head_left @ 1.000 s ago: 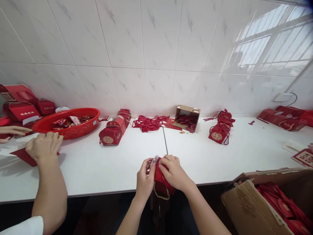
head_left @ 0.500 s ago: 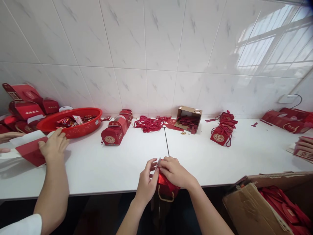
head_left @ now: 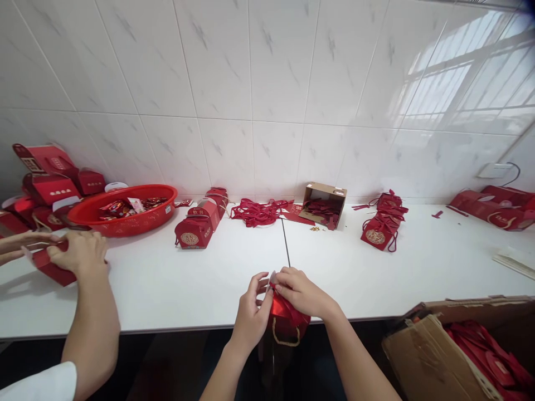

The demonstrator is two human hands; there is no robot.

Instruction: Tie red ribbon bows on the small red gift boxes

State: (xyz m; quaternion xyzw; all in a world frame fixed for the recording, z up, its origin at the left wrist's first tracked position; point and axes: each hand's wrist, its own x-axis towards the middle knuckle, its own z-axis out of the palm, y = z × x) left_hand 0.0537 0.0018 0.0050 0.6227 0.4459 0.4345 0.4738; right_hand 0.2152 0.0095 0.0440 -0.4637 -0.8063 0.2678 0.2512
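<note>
A small red gift box (head_left: pixel 284 318) with a twine handle hangs over the near edge of the white table (head_left: pixel 234 284). My left hand (head_left: pixel 253 306) grips the box's upper left side, thumb and fingers closed around a pale flap. From the right, my right hand (head_left: pixel 301 291) has its fingers pinched at the top of the same box, where a bit of red ribbon shows. My fingers partly hide the top of the box.
Beyond my hands lie red ribbons (head_left: pixel 259 211), a small cardboard box (head_left: pixel 324 203) of dark red pieces, and finished-looking red boxes (head_left: pixel 378 228). A co-worker's hands (head_left: pixel 79 253) handle another red box at left, near a red basin (head_left: pixel 125 217). An open carton (head_left: pixel 438 351) stands at lower right.
My hands stay at the box with only slight finger movement. The co-worker's box has its white flaps folded down. At far right, a hand with a red item has left the view.
</note>
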